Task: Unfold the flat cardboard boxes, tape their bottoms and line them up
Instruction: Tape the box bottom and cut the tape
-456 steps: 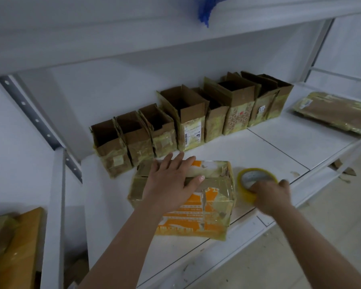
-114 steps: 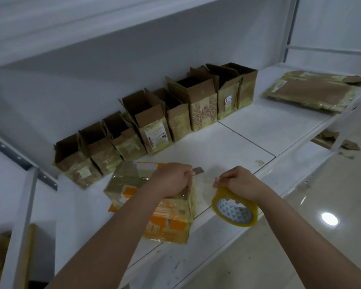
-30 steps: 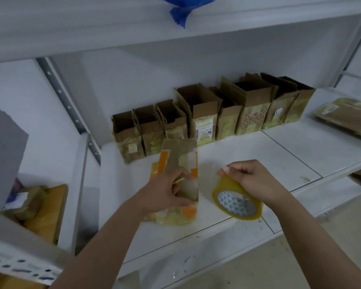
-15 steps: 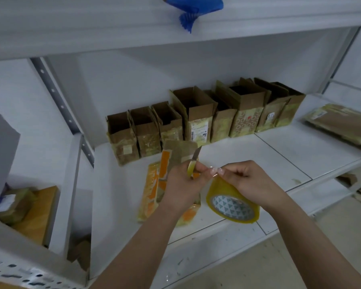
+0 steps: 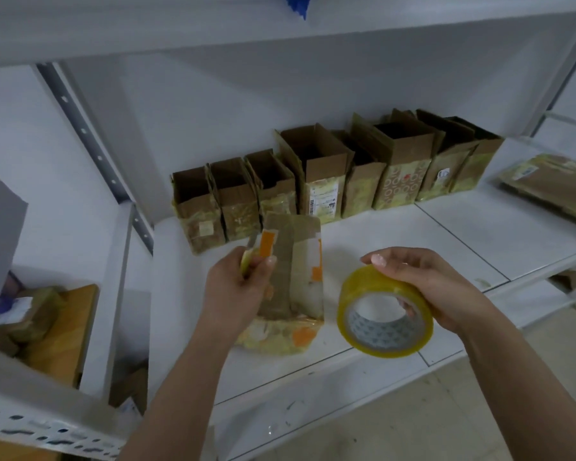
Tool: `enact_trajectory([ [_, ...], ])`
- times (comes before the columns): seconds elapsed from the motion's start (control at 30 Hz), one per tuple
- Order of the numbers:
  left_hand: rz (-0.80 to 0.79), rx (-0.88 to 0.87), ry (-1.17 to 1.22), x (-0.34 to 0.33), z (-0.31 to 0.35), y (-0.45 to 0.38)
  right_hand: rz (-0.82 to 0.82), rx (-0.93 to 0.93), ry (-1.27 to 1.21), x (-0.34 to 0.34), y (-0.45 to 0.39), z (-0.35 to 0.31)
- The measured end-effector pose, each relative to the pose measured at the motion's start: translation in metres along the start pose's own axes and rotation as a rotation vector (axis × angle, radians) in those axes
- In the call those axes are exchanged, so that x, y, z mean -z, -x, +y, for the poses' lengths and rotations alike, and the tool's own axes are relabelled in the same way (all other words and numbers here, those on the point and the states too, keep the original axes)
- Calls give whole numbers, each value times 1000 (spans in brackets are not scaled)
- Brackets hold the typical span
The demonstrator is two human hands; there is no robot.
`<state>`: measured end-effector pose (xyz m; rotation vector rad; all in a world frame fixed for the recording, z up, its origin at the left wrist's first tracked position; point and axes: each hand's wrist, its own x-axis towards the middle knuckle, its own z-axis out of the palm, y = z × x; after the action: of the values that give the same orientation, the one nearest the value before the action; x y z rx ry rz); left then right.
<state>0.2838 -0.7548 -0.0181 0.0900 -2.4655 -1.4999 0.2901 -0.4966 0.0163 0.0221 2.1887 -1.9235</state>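
- L hand: fingers pinch top flap of orange-printed box, standing upright on white shelf, near front edge.
- R hand: fingers curled round yellow tape roll, held just right of box, over shelf edge.
- Row of opened boxes along back wall; flat boxes far right.

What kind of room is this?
Probably a storeroom or packing area: white metal shelves hold a row of opened cardboard boxes, and the right hand holds a tape roll.
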Motion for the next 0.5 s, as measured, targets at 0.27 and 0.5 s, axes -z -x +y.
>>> enact_trajectory([
  [0.27,87,86,-71,24,-34,15,117,14,677,-13,-18,31],
  [0.5,86,112,-115,24,-47,14,91,-11,601,-23,-27,49],
])
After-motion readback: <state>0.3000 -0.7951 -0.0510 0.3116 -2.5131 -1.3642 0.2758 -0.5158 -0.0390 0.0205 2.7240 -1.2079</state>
